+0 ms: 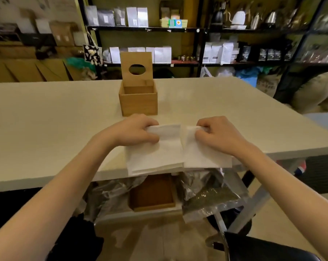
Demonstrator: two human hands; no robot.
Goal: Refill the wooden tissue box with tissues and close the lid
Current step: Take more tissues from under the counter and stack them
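A square wooden tissue box (138,102) stands on the white table (46,119), a little beyond my hands. Its lid (136,69), with an oval hole, is swung up and stands upright at the back; the inside of the box looks bare. A stack of white tissues (170,153) lies at the table's near edge, partly hanging over it. My left hand (136,131) grips the stack's far left corner. My right hand (217,134) pinches the far right part of the stack. Both hands lie just in front of the box.
Under the table a shelf holds a brown wooden tray (152,193) and crinkled silver foil bags (206,193). Black metal shelving (146,29) with white bags and kettles stands behind the table. Cardboard boxes (27,68) are stacked at the back left. A dark chair (268,247) is at the lower right.
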